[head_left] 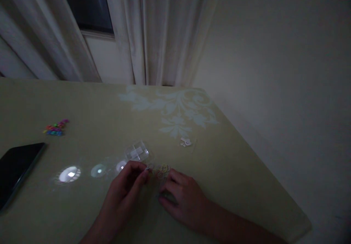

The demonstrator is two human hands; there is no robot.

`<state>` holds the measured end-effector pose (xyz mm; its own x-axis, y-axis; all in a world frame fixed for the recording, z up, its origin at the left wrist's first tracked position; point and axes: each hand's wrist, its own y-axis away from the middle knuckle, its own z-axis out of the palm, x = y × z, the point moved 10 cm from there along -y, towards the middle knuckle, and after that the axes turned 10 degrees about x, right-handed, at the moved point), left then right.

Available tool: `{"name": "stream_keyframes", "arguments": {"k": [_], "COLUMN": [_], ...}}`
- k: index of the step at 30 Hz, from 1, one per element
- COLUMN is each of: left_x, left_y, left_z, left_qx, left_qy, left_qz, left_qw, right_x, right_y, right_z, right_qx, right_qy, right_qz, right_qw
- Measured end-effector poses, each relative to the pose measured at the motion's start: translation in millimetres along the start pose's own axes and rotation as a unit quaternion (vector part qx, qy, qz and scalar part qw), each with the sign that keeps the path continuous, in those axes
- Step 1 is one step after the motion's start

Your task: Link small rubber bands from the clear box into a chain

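My left hand (127, 185) is closed in a pinch, thumb against forefinger, just in front of a clear plastic divided box (138, 151). At its fingertips is something small and pale, too dim to name. Just to the right lies a little cluster of thin loops, like rubber bands (163, 168), in yellow and reddish tones. Beside this cluster, my right hand (182, 198) rests low on the table with its fingers curled inward. What its fingertips hold, if anything, cannot be made out.
A small clear packet with white pieces (185, 142) lies beyond my right hand. At the left are a pile of small bright-coloured pieces (56, 128) and a dark phone or tablet (20, 167). The table (233, 171) meets a wall at its right; curtains (170, 32) hang behind.
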<state>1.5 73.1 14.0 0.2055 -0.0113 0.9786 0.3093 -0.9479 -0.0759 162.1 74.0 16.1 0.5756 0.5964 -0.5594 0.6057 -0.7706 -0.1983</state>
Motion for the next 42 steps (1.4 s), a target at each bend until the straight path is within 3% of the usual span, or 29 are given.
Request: {"name": "stream_keyframes", "arguments": {"k": [7, 13, 17, 22, 25, 29, 31, 36, 42], "left_x": [-7.6, -12.1, -15.0, -24.7, -18.2, -6.3, -2.3, 3.5, -7.4], "left_y": [-1.0, 11.0, 21.9, 27.7, 20.1, 1.6, -4.1, -6.8, -2.9], "left_z": [3.0, 31.8, 42.5, 48.2, 40.9, 12.3, 3.0, 0.9, 5.1], "left_qx": [-0.010, -0.119, -0.151, -0.169, -0.139, -0.033, -0.008, -0.005, -0.001], "left_qy": [0.041, 0.136, 0.156, 0.168, 0.164, 0.122, 0.096, 0.091, 0.124], "left_qz": [-0.033, -0.121, -0.156, -0.165, -0.134, -0.094, -0.080, -0.043, -0.078], "left_qw": [0.999, 0.976, 0.964, 0.957, 0.967, 0.988, 0.992, 0.995, 0.989], "right_x": [1.7, 6.1, 5.8, 1.0, 1.1, -3.0, -5.9, -6.6, -6.6], "right_y": [-3.9, -9.1, -8.8, -7.2, -6.6, -7.8, -8.1, -9.3, -6.2], "right_z": [-6.8, -29.3, -43.1, -44.2, -41.9, -28.9, -20.3, -4.8, 9.0], "right_qx": [0.024, 0.115, 0.190, 0.201, 0.192, 0.143, 0.119, 0.089, 0.062], "right_qy": [-0.107, -0.232, -0.238, -0.235, -0.217, -0.108, -0.053, 0.011, 0.070], "right_qz": [0.023, 0.035, 0.007, -0.028, -0.028, -0.060, -0.088, -0.111, -0.121], "right_qw": [0.994, 0.965, 0.952, 0.951, 0.957, 0.982, 0.988, 0.990, 0.988]}}
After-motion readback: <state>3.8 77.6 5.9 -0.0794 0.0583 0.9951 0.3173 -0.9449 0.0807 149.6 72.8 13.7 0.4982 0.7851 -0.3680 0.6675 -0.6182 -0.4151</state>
